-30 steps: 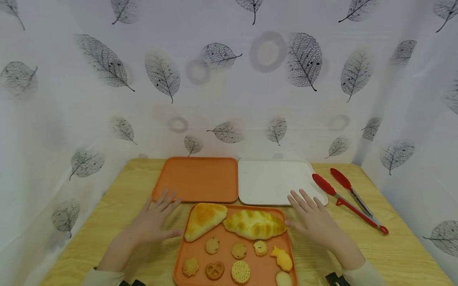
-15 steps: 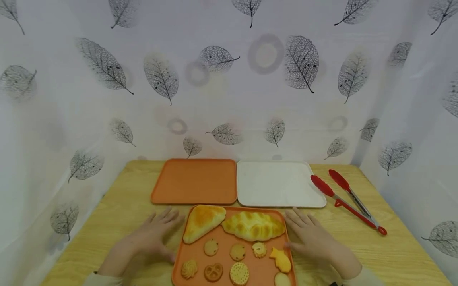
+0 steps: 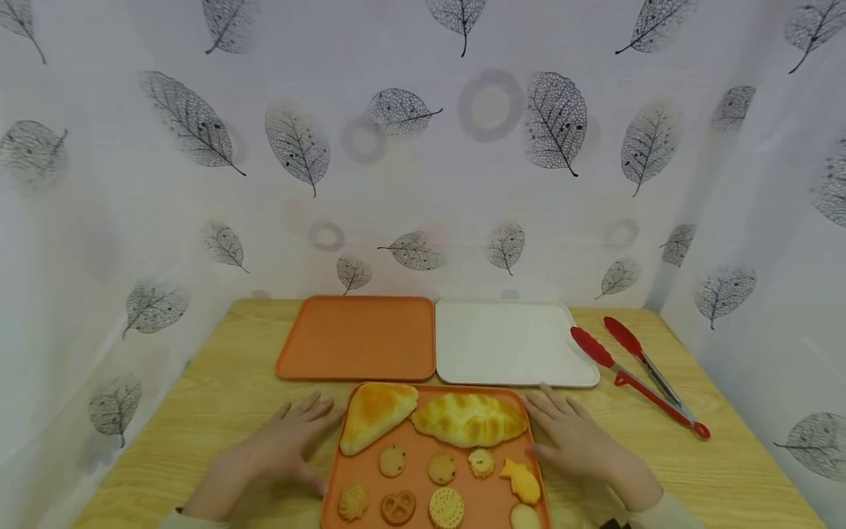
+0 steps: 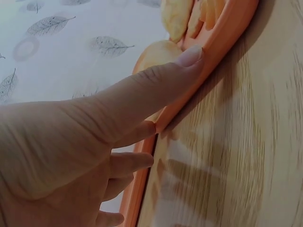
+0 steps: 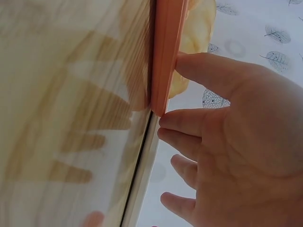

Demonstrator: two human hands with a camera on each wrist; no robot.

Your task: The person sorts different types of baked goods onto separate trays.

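An orange tray [image 3: 418,481] lies at the front of the table with a triangular bread [image 3: 377,416], a long ridged bread [image 3: 469,420] and several cookies on it. Beside its left edge is my left hand [image 3: 280,446], fingers spread. In the left wrist view the thumb [image 4: 156,80] lies over the tray's rim [image 4: 232,45], and a fingertip meets its corner. At the opposite side, my right hand [image 3: 578,450] has its fingers extended. The right wrist view shows the thumb [image 5: 208,68] at the rim [image 5: 167,52] and the index fingertip by the corner.
Behind are a second orange tray [image 3: 357,338] and a white tray [image 3: 509,342], side by side. Red-tipped tongs [image 3: 651,389] lie spread at the right. A leaf-printed curtain [image 3: 423,176] encloses the wooden table [image 3: 198,411] at the back and sides.
Both hands have come down and back from above the table to the tray's two sides. The tray, its breads and cookies have stayed in place; the view has shifted slightly.
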